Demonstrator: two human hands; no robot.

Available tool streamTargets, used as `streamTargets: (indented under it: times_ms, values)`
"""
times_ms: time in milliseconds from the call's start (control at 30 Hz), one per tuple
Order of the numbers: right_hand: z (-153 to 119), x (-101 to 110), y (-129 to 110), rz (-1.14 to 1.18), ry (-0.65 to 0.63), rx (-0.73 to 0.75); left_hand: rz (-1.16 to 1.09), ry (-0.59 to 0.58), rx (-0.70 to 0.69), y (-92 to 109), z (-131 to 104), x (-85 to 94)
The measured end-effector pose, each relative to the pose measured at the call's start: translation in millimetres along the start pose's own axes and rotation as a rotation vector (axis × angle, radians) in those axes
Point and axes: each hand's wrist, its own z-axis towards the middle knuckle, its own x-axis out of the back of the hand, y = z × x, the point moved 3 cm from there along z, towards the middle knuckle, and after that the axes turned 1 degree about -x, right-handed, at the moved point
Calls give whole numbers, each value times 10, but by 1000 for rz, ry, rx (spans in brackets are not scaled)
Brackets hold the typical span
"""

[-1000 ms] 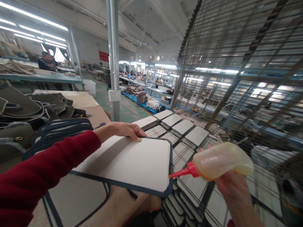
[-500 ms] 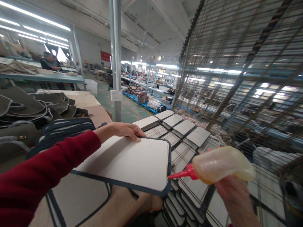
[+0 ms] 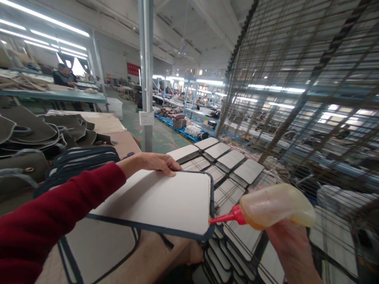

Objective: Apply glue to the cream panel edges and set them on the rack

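My left hand (image 3: 158, 162) grips the far edge of a white panel (image 3: 166, 201) with rounded corners and a dark blue border, thumb on its upper face. The panel is held tilted, above the bench. My right hand (image 3: 288, 236) is wrapped round a translucent squeeze bottle (image 3: 275, 205) of yellowish liquid, lying nearly on its side. Its red nozzle (image 3: 227, 217) points left, the tip at the panel's right edge near the front corner. Part of the right hand's fingers is hidden behind the bottle. Under the held panel lies another white panel (image 3: 100, 246) with dark edging.
Several white panels (image 3: 248, 170) lie on wire racks (image 3: 222, 175) ahead and to the right. Raised wire mesh (image 3: 296, 59) fills the upper right. Dark-edged pieces (image 3: 83, 161) and grey bag parts (image 3: 32, 130) are piled at left. A metal post (image 3: 146, 79) stands ahead; a person (image 3: 63, 75) sits far left.
The bottle and its nozzle tip have shifted very slightly left at the panel's right edge. My left hand keeps its grip on the panel, almost unmoved.
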Motion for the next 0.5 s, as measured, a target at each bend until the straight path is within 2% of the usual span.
streamTargets:
  times_ms: [267,367,500]
  values:
    - [-11,-15,-1,-10,86,-24,-28,48,21,27,-1,-11]
    - [-8,-11,-16,0,98,1,-51,75,18,6,1,13]
    - [-42,45,19,18,81,8,-43,50,1,-29,7,37]
